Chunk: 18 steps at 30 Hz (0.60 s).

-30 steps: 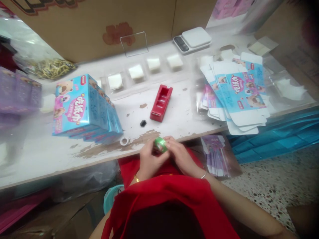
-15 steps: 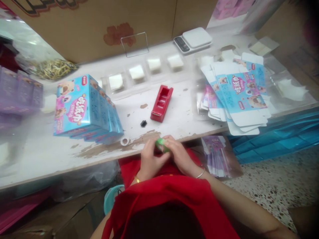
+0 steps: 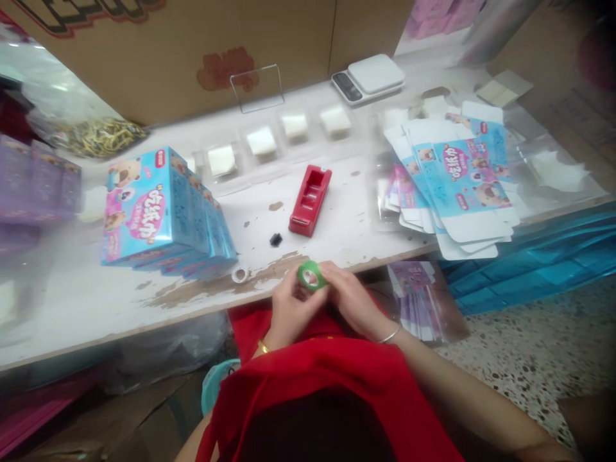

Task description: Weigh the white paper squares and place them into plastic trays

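Note:
A small green roll of tape (image 3: 304, 272) is held between both hands just off the table's front edge, its pale core facing up. My left hand (image 3: 290, 307) grips it from the left, fingers curled and thumb across the near side. From the right, the fingers of my right hand (image 3: 347, 292) pinch its rim. Beyond them lies a red tape dispenser (image 3: 310, 200) with its roll slot vacant. Left of the dispenser is a small black piece (image 3: 276, 240). A white ring, like a spent tape core (image 3: 239, 275), rests by the table edge.
Blue printed boxes (image 3: 144, 205) stand in a row at left, purple packs (image 3: 36, 183) beyond them. Flattened blue cartons (image 3: 462, 173) are piled at right. White stacks in clear trays (image 3: 262, 141) line the back, near a kitchen scale (image 3: 370, 78) and a wire stand (image 3: 257, 88).
The green tape roll has turned so its flat side and core face up. Both hands stay around it, with fingers slightly shifted. The view has moved a little.

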Tool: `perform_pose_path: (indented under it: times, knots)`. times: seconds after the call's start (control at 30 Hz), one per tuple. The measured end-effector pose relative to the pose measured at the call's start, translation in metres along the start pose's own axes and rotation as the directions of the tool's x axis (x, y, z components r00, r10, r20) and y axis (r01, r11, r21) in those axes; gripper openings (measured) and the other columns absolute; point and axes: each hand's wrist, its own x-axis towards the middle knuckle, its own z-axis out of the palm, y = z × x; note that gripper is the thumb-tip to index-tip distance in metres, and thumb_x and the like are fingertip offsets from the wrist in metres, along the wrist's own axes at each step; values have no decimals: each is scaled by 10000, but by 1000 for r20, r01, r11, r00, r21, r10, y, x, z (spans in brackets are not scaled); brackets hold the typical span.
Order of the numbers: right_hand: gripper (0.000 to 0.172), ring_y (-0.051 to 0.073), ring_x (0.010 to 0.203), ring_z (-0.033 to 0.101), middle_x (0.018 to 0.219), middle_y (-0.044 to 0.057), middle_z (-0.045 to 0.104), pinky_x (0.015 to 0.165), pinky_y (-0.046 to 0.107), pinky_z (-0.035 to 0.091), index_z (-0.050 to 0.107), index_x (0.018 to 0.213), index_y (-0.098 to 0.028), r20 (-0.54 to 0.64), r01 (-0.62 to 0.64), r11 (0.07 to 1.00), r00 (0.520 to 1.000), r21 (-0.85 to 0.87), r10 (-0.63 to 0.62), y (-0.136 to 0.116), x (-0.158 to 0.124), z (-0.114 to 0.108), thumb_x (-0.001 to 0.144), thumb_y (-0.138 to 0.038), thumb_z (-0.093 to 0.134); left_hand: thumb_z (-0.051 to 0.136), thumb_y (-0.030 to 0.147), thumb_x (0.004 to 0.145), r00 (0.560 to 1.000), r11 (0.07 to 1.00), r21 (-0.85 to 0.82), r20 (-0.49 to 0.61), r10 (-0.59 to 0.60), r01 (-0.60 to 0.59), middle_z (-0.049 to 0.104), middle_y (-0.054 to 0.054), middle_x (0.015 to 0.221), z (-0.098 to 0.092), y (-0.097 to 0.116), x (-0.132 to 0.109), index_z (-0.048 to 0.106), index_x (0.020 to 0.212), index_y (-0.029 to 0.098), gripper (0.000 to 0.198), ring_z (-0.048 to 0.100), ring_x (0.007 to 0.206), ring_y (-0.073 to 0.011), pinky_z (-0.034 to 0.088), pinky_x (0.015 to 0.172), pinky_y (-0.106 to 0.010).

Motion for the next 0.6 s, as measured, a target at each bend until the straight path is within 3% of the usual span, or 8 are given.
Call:
perform_pose_path:
  times: [0.17, 0.33, 0.47, 0.6]
  knots:
    - [185, 189, 913, 530, 964, 22, 578, 856, 301, 438, 680, 975, -227, 108, -44, 997, 994, 71, 36, 5, -3, -3, 890, -270, 521, 762, 313, 749, 999, 997, -77, 22, -24, 25, 675, -28, 871, 0, -3, 1, 659, 1008, 161, 317, 626, 783, -141, 512, 721, -214]
    - [136, 191, 952, 522, 933, 14, 562, 923, 308, 399, 665, 880, -213, 126, -22, 997, 992, 76, 13, 2, -3, -2, 878, -262, 538, 740, 286, 758, 995, 991, 88, 22, 97, -98, 588, 22, 725, -5, -4, -1, 653, 929, 174, 223, 527, 624, -97, 440, 588, -184]
    - [126, 170, 839, 500, 841, -6, 529, 840, 287, 393, 629, 824, -206, 117, 9, 999, 993, 44, -14, -2, -5, 0, 890, -264, 538, 737, 227, 732, 975, 936, 274, 33, 222, -222, 526, 51, 667, -7, -5, -3, 604, 838, 189, 174, 454, 544, -76, 393, 529, -183]
    - [156, 152, 773, 473, 789, -17, 502, 770, 277, 380, 591, 754, -195, 113, 16, 1000, 993, 0, -16, -5, -4, 3, 890, -243, 532, 732, 216, 720, 965, 915, 309, 45, 260, -261, 517, 55, 657, -6, -6, -4, 578, 798, 184, 176, 457, 548, -72, 393, 536, -182]
